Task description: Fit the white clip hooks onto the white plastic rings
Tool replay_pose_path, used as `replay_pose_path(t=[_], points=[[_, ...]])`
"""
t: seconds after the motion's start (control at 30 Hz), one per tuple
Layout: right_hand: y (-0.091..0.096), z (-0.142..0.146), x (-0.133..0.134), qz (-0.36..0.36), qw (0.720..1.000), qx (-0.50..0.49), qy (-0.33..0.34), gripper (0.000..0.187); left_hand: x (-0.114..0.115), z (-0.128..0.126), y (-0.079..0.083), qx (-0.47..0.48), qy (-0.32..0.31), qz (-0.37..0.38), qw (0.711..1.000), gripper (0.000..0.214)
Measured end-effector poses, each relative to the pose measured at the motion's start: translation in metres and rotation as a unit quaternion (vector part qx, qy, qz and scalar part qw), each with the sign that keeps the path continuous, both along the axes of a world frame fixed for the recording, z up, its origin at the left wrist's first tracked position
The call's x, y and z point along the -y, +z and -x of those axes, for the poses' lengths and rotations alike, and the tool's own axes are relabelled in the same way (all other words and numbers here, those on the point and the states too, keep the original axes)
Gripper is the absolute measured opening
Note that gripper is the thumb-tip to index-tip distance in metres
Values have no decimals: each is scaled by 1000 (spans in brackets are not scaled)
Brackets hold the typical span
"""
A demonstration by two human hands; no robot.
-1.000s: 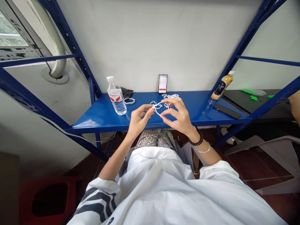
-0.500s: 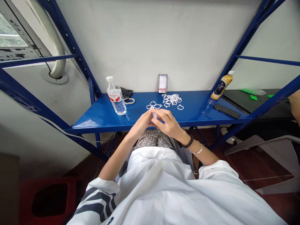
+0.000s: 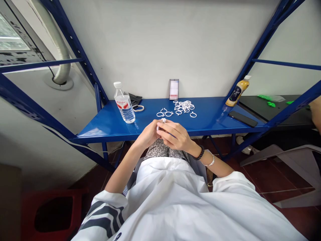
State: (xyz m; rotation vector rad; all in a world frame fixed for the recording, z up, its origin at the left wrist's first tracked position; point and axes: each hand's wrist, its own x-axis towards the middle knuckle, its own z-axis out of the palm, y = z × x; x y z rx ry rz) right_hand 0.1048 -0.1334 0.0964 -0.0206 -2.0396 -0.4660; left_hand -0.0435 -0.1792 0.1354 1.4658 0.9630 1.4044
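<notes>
My left hand [image 3: 150,133] and my right hand [image 3: 176,134] meet over the front edge of the blue table [image 3: 100,122]. Both have their fingers closed on a white plastic ring [image 3: 163,120], mostly hidden between them; a small white knob shows at its top. Just beyond my fingertips lie a few white rings [image 3: 169,114], each with a small tab. Farther back is a loose pile of the same rings [image 3: 185,106], and a single ring [image 3: 193,114] lies to the right of it.
A water bottle [image 3: 124,105] stands at the left, by a pale wristband [image 3: 138,108] and a black pouch [image 3: 134,98]. One phone [image 3: 174,89] leans on the wall; another [image 3: 242,119] lies right, near a yellow drink bottle [image 3: 237,91]. Another person's arm [image 3: 316,113] shows at far right.
Both hands have drawn slightly down toward me, and my right fingers have come around the white ring. The rings on the table stay where they were.
</notes>
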Motion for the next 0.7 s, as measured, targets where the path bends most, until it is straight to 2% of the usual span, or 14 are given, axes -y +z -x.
replay_pose_path(t=[0.1, 0.13, 0.37, 0.53, 0.7], points=[[0, 0, 0, 52, 999, -9, 6, 31, -1, 2, -2, 32, -69, 94, 993, 33], [0, -1, 0, 76, 997, -16, 5, 31, -1, 3, -3, 27, -80, 98, 992, 35], [17, -3, 2, 172, 983, -58, 10, 27, 3, 6, -1, -80, -92, 26, 992, 54], [31, -9, 3, 236, 970, -46, 36, 13, 9, 6, 6, -86, -99, 14, 991, 57], [36, -14, 3, 320, 943, -37, 78, 9, 12, 5, 5, -93, -72, 0, 993, 57]])
